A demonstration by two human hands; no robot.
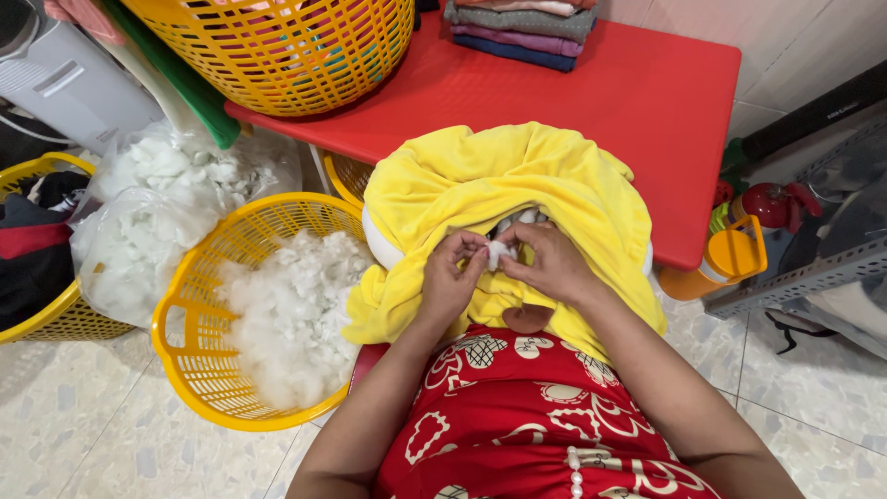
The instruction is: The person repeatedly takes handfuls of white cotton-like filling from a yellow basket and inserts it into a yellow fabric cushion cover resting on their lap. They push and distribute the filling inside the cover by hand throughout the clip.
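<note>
your left hand [453, 277] and right hand [547, 263] meet at the middle of the view, fingertips pinching a small tuft of white stuffing [500, 251] at an opening in the yellow plush cover [480, 180] draped over your lap. at nine o'clock from your hands sits a yellow basket [199, 365] filled with white fibre fill [296, 314]. at ten o'clock lies a clear bag of stuffing [157, 208]. the red table [647, 88] stands at twelve o'clock, bearing a bigger yellow basket [277, 51] and folded cloths [522, 28]. an orange bottle [716, 263] lies at three o'clock.
</note>
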